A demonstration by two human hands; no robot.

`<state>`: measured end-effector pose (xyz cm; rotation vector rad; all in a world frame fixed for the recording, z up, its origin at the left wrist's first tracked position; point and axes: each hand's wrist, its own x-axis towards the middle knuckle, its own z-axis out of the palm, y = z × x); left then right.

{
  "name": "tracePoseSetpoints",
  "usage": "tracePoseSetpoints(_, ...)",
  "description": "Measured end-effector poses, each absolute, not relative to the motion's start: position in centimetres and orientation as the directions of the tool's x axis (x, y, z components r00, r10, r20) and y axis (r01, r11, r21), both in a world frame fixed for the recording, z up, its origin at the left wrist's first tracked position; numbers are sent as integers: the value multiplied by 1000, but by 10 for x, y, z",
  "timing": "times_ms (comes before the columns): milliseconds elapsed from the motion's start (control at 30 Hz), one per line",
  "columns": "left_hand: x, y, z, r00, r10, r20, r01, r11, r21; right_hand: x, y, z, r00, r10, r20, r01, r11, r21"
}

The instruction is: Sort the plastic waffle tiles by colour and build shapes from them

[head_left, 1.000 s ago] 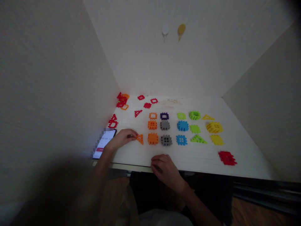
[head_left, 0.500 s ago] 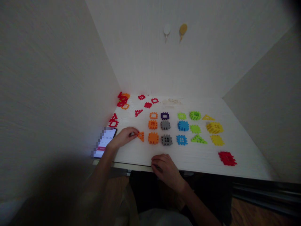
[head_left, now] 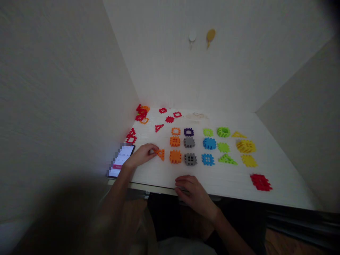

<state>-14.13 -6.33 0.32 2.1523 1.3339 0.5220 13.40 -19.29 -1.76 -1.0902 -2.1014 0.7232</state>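
My left hand rests on the white table and pinches a small orange triangular block with its fingertips. Just right of that piece lies an orange square block, then a grey one. My right hand lies at the table's front edge, fingers curled loosely over the rim, holding nothing that I can see.
Blocks lie in rows by colour: orange, grey, purple, blue, green, yellow. A red block sits alone at front right. Red and orange pieces crowd the far left corner. A lit phone lies by the left wall.
My left hand has slid the orange triangle slightly away from me and to the right, closer to the orange square. The view has shifted a little. My right hand has stayed put.
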Motion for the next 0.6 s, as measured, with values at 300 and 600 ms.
tracePoseSetpoints(300,-178,-58,34,180,978,102,829,-207,520,172,-187,-21,-394,877,276,541,464,-702)
tracePoseSetpoints(600,-211,-20,32,-59,996,-74,998,59,2,175,-184,-28,-366,883,294,538,458,-707)
